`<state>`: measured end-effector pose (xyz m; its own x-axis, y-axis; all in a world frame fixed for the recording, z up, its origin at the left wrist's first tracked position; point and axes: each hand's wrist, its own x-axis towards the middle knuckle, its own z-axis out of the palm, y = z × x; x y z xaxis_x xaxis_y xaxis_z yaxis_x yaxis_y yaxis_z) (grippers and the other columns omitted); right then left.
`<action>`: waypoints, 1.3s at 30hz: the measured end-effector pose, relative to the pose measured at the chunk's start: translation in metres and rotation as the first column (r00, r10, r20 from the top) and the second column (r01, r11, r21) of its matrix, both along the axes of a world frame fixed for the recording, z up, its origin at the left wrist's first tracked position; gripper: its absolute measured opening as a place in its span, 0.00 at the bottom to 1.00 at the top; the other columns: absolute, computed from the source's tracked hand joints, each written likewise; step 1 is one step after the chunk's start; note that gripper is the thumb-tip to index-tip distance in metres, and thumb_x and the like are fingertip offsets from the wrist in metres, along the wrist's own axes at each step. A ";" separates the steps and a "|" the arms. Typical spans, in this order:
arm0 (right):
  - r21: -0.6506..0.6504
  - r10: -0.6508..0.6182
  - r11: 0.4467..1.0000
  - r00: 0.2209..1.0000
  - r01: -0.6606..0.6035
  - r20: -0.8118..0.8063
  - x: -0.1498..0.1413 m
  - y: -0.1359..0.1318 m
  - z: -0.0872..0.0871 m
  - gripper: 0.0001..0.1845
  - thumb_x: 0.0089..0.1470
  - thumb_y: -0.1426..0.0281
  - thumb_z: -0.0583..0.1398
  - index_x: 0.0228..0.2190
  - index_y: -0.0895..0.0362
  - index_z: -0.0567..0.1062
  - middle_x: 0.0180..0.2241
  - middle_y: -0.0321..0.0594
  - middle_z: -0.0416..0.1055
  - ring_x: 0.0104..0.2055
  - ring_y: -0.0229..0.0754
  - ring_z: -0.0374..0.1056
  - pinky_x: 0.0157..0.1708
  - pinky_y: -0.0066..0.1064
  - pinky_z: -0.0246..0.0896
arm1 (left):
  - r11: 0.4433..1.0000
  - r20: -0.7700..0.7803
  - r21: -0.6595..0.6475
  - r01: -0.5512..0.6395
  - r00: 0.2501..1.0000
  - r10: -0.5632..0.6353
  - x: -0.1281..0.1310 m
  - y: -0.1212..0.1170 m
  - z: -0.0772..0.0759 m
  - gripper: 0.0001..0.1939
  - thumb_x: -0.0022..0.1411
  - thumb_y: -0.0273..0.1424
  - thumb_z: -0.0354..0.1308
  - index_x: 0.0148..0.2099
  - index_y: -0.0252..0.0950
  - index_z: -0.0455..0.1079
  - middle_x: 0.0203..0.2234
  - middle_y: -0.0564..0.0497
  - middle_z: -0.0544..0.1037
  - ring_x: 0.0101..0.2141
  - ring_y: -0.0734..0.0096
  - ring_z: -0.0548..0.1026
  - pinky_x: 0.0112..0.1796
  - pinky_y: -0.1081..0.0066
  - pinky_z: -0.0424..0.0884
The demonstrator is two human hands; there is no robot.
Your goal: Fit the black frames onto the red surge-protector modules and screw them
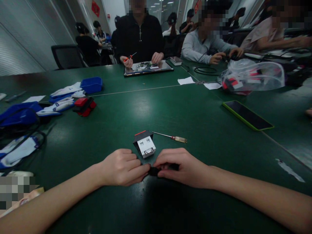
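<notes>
Black part (154, 171), small, is clamped in the grip of both left hand (124, 167) and right hand (184, 167) toward the near edge of the tabletop (117, 117), just before a module (146, 145), and could slip and drop if either pinch loosens or pulls unevenly.

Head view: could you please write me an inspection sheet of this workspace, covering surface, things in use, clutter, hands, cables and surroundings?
Surface: green table, seams visible.
Things in use: black part between the hands, details too dark to tell; white-and-black module and screwdriver just beyond.
Clutter: blue tray, gloves and red-and-black block left; phone and plastic bag right.
Hands: left hand and right hand both pinch the black part.
Cables: coiled cable, far right.
Surroundings: person opposite, others seated nearby.
</notes>
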<state>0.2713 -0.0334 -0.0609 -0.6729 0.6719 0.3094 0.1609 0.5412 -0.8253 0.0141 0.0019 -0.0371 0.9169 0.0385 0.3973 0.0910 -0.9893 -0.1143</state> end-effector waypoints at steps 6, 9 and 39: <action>0.154 0.044 0.986 0.996 -0.056 0.076 0.001 -0.005 0.001 0.12 0.65 0.75 0.59 0.49 0.61 0.77 0.46 0.48 0.76 0.46 0.42 0.73 0.47 0.31 0.69 | 0.999 0.059 -0.049 0.002 0.998 0.001 -0.001 0.001 -0.002 0.07 0.68 0.26 0.53 0.44 0.31 0.72 0.19 0.54 0.75 0.18 0.72 0.70 0.19 0.67 0.63; 0.243 0.019 0.969 0.995 -0.044 0.103 0.000 -0.005 0.002 0.12 0.67 0.75 0.56 0.48 0.62 0.78 0.44 0.48 0.77 0.44 0.42 0.73 0.45 0.31 0.69 | 0.996 0.019 -0.083 0.031 0.999 -0.030 -0.002 0.000 -0.004 0.06 0.67 0.26 0.55 0.44 0.32 0.72 0.20 0.53 0.76 0.19 0.72 0.71 0.20 0.67 0.62; 0.334 -0.110 0.935 0.993 0.121 -0.050 0.000 0.000 -0.001 0.12 0.66 0.76 0.57 0.47 0.61 0.78 0.39 0.46 0.81 0.39 0.40 0.77 0.40 0.29 0.74 | 0.639 -0.052 -0.706 -0.306 0.922 0.384 -0.003 0.009 -0.008 0.49 0.55 0.41 0.72 0.70 0.41 0.50 0.66 0.36 0.61 0.65 0.44 0.63 0.62 0.43 0.65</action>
<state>0.2714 -0.0330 -0.0621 -0.5840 0.5977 0.5493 0.2169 0.7669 -0.6039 0.0106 0.0112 -0.0453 0.7392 0.6413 0.2055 0.4137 -0.6733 0.6128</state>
